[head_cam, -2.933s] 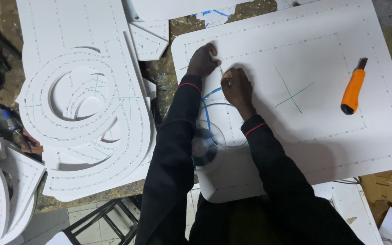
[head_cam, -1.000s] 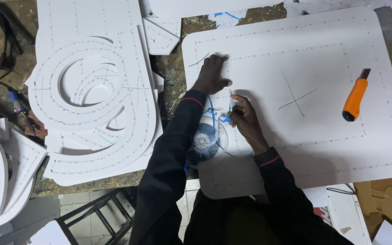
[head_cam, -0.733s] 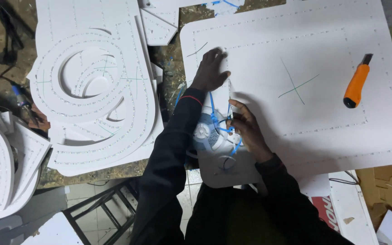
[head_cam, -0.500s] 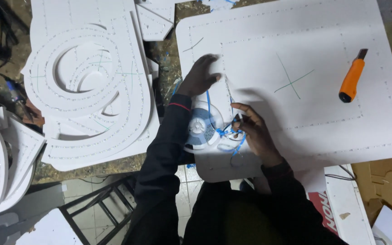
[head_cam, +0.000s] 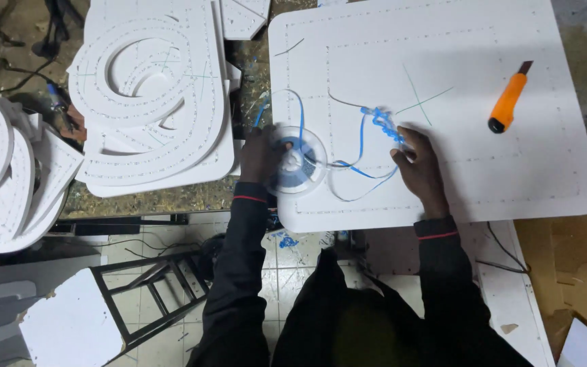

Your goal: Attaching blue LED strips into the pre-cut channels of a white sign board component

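A big white foam board [head_cam: 484, 170] with dotted lines and a drawn cross lies flat before me. My left hand [head_cam: 261, 153] grips a clear plastic reel [head_cam: 298, 162] wound with thin blue strip, at the board's near left edge. My right hand [head_cam: 417, 163] pinches the loose blue strip [head_cam: 382, 122], which runs in loops across the board from the reel to a small tangle near my fingertips.
An orange utility knife [head_cam: 507, 100] lies on the board's far right. Stacked white foam cut-outs [head_cam: 147, 95] with curved openings sit to the left, more pieces [head_cam: 1, 177] at far left. A black metal stool frame [head_cam: 144, 292] stands below on tiled floor.
My hands have drawn apart: the right hand pulled the blue strip out to the right, the left moved the reel onto the board's edge. The view shifted slightly.
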